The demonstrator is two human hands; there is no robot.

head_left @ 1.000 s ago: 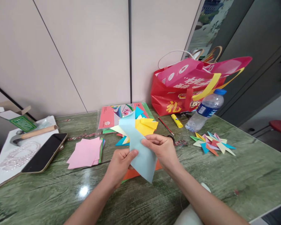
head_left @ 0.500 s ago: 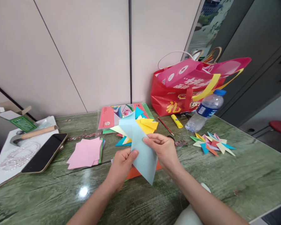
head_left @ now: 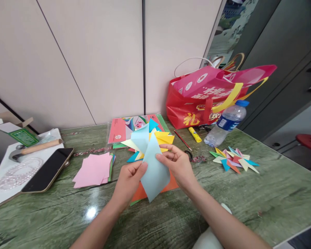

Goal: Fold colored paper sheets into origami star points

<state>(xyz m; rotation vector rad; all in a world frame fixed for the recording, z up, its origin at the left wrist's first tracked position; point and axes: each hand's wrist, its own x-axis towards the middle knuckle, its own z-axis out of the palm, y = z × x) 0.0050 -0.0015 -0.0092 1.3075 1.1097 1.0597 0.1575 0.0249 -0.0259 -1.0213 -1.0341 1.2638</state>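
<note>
A light blue sheet of paper (head_left: 155, 173) is held up at the centre, its lower corner pointing down. My left hand (head_left: 128, 180) pinches its left edge between thumb and fingers. On the right edge, my right hand (head_left: 177, 166) grips it with thumb and fingertips. Behind the sheet lie folded pieces in light blue, yellow (head_left: 164, 137), cream and darker blue. Orange paper (head_left: 171, 183) shows beneath it on the green table (head_left: 93, 231). Left of my left hand is a stack of pink squares (head_left: 94, 169).
Folded paper stars (head_left: 234, 159) lie at the right, near a plastic bottle (head_left: 225, 124) and a red bag (head_left: 189, 100). A glue stick (head_left: 195, 135) and pencil (head_left: 182, 139) sit behind my right hand. At the left are a phone (head_left: 48, 170), hammer (head_left: 38, 147) and green box (head_left: 24, 135).
The light blue sheet has turned, its lower corner swinging left and its upper corner now standing free over the folded pieces. My left hand has shifted slightly left with it.
</note>
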